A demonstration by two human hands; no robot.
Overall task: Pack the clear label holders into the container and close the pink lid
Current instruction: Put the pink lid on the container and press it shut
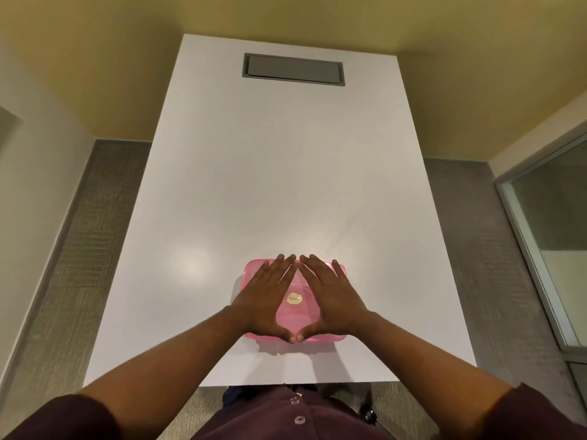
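Note:
A pink translucent lid (293, 315) with a small gold sticker in its middle lies on top of the container near the table's front edge. My left hand (265, 296) presses flat on the lid's left half with straight fingers. My right hand (328, 296) presses flat on the right half the same way. The two index fingertips nearly meet at the far side and the thumbs touch at the near side, forming a triangle. The container body is hidden under the lid and hands. No clear label holders are visible.
The white table (270, 185) stretches away from me, with a grey recessed cable hatch (293, 69) at its far end. Grey carpet lies on both sides. A glass panel (552, 233) stands at the right.

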